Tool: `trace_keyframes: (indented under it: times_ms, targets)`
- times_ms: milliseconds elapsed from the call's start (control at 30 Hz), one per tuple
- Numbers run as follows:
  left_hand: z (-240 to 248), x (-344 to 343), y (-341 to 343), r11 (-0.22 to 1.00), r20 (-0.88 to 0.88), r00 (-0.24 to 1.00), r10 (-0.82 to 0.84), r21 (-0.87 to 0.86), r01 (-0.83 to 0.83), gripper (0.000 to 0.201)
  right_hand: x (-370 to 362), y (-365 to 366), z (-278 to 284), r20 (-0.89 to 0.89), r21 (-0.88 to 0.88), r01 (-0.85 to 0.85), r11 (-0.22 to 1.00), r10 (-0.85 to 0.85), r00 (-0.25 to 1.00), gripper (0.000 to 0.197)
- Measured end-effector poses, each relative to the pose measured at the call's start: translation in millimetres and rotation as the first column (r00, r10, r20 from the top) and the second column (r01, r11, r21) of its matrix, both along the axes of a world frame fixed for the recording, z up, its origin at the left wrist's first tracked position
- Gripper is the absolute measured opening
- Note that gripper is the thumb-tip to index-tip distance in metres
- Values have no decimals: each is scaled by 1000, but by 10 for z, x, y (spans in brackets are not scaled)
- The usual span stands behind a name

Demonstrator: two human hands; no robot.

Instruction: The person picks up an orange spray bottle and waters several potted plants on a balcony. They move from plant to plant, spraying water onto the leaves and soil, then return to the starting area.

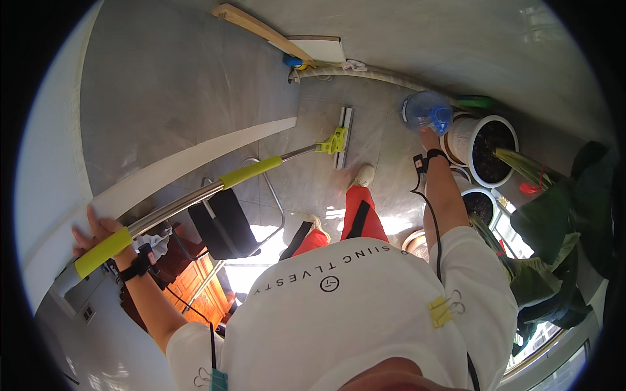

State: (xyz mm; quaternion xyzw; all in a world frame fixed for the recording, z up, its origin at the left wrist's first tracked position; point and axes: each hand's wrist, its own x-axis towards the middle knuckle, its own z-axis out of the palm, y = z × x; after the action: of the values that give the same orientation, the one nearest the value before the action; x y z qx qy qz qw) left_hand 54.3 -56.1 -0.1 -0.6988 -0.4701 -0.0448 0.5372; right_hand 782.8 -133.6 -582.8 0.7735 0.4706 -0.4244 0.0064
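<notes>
My left hand [98,231] is at the upper end of a sponge mop [212,190] with a steel pole and yellow-green grips. The pole passes across the palm, and the fingers are spread out beyond it, beside the white wall. At the far end, the mop head [339,139] rests on the grey floor. My right hand [428,138] is closed at the neck end of a large clear plastic water bottle [419,107] with a blue cap, next to the potted plants. Part of its fingers is hidden by the bottle.
White plant pots [513,133] with big-leaved plants [554,247] line the right side. A black chair [225,225] with a metal frame stands left, near an orange-brown wooden cabinet [195,287]. A wooden plank [257,29] leans at the back. A green dish [476,101] lies behind the bottle.
</notes>
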Motion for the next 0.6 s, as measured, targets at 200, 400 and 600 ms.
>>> trace_keyframes:
  times_ms: [200, 400, 600]
  targets:
    - [-111, -218, 65, 998, 89, 994, -67, -3, 68, 36, -620, -810, 461, -388, -110, 396, 912, -406, 827, 19]
    - [-98, -233, 94, 960, 119, 971, -208, -166, 226, 37, -940, -1785, 1348, -314, -53, 555, 830, -541, 780, 26]
    - [-552, -221, -109, 622, 388, 705, -594, -335, 708, 26, -1720, -3424, 1999, -324, 86, 846, 526, -789, 523, 31]
